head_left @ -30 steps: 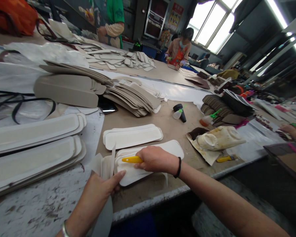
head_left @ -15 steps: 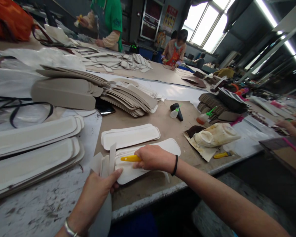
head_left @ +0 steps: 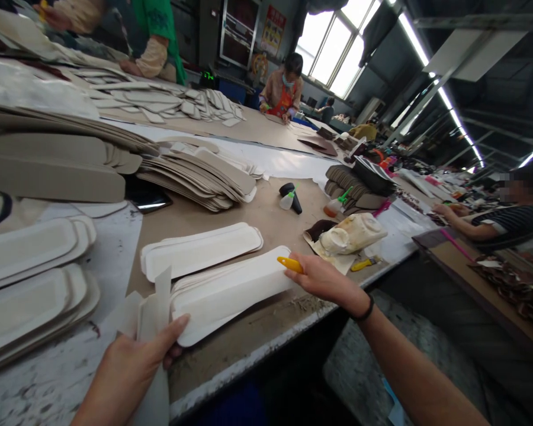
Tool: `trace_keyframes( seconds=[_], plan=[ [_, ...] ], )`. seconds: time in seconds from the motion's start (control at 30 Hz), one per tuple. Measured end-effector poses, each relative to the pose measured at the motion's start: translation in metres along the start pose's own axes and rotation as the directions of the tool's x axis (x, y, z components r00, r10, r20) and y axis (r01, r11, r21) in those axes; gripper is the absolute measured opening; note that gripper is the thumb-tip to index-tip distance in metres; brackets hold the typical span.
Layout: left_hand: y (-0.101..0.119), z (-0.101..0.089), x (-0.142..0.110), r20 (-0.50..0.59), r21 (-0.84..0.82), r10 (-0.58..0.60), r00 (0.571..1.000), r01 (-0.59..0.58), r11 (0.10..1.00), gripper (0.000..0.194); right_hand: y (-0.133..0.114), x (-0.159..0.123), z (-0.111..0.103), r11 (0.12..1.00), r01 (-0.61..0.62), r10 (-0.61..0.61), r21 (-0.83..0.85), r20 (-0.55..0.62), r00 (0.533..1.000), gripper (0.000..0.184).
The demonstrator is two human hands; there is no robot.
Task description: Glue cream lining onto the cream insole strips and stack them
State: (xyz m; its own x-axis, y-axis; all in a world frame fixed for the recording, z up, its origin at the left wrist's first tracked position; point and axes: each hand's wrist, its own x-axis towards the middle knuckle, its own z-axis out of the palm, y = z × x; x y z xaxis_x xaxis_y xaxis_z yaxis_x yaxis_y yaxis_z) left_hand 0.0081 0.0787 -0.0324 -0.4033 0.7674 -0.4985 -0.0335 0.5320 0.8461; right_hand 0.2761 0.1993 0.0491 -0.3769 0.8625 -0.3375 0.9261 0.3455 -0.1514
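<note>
My right hand (head_left: pixel 322 278) is closed round a yellow-handled tool (head_left: pixel 290 264), its working end hidden under the fingers. That hand is at the right end of a stack of long white panels with rounded corners (head_left: pixel 231 290). My left hand (head_left: pixel 137 361) is closed on several thin white strips (head_left: pixel 148 313), which stick up past the fingers and hang below them. Its thumb touches or nearly touches the panels' left end. Just behind lies another small stack of white panels (head_left: pixel 204 248).
More white panels (head_left: pixel 31 302) are stacked at left. Behind are grey-beige panel piles (head_left: pixel 195 177), a dark phone-like object (head_left: pixel 148 198), small squeeze bottles (head_left: pixel 286 201), a glue-stained container (head_left: pixel 353 234) and a yellow-handled brush (head_left: pixel 364 263). The table edge (head_left: pixel 249 361) runs close by. Other people work around.
My right hand has moved with the yellow-handled tool from the panels' left part to their right end. My left hand still grips the strips. The camera view has shifted to the right.
</note>
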Motion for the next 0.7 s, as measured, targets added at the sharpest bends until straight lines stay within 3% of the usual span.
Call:
trace_keyframes(
  seconds=[0.23, 0.33, 0.53, 0.7],
  plan=[
    [0.004, 0.003, -0.001, -0.032, 0.051, -0.114, 0.993, 0.116, 0.992, 0.046, -0.010, 0.014, 0.007, 0.967, -0.077, 0.052, -0.242, -0.107, 0.993, 0.022],
    [0.008, 0.005, -0.003, -0.066, 0.042, -0.133, 0.989, 0.136, 0.990, 0.045, -0.010, 0.017, 0.010, 0.965, -0.049, 0.024, -0.259, -0.099, 0.995, 0.021],
    [0.011, 0.002, -0.004, 0.019, 0.009, -0.082, 0.996, 0.081, 0.997, 0.052, -0.004, 0.023, 0.017, 0.961, -0.032, 0.006, -0.276, -0.097, 0.995, 0.022],
    [0.010, 0.005, -0.002, -0.013, 0.015, -0.067, 0.998, 0.067, 0.998, 0.050, -0.002, 0.026, 0.019, 0.962, 0.002, -0.027, -0.273, -0.090, 0.996, 0.020]
  ],
)
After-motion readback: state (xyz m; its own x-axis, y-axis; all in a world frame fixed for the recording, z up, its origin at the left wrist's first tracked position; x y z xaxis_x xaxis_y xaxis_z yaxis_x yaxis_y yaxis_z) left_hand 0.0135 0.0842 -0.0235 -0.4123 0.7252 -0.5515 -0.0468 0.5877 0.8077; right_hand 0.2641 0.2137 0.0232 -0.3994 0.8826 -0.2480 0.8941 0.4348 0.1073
